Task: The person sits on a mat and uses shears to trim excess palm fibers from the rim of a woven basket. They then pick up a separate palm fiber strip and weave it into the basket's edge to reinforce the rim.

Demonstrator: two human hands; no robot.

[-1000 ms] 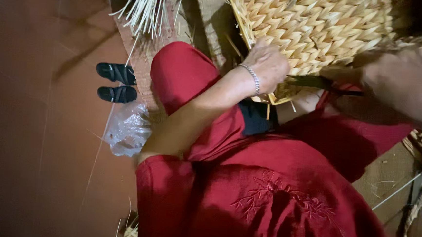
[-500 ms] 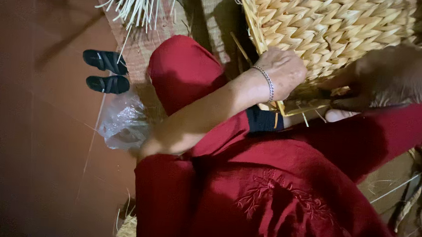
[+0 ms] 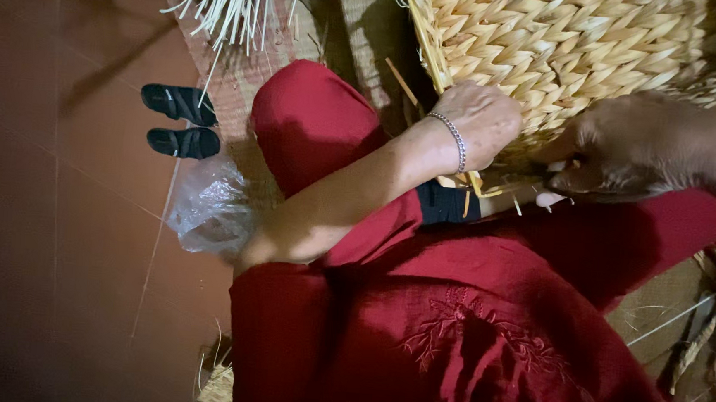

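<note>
- The left hand [image 3: 485, 124], wearing a bracelet, is pressing curled fingers against the woven basket's [image 3: 566, 48] lower edge at 12 o'clock.
- The right hand [image 3: 626, 147], at 2 o'clock, is pinching a straw strand [image 3: 507, 203] there.
- Black sandals [image 3: 179, 121] are lying at 10 o'clock.

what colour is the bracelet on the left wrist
Silver, a thin beaded chain bracelet, clearest in the head view.
</note>
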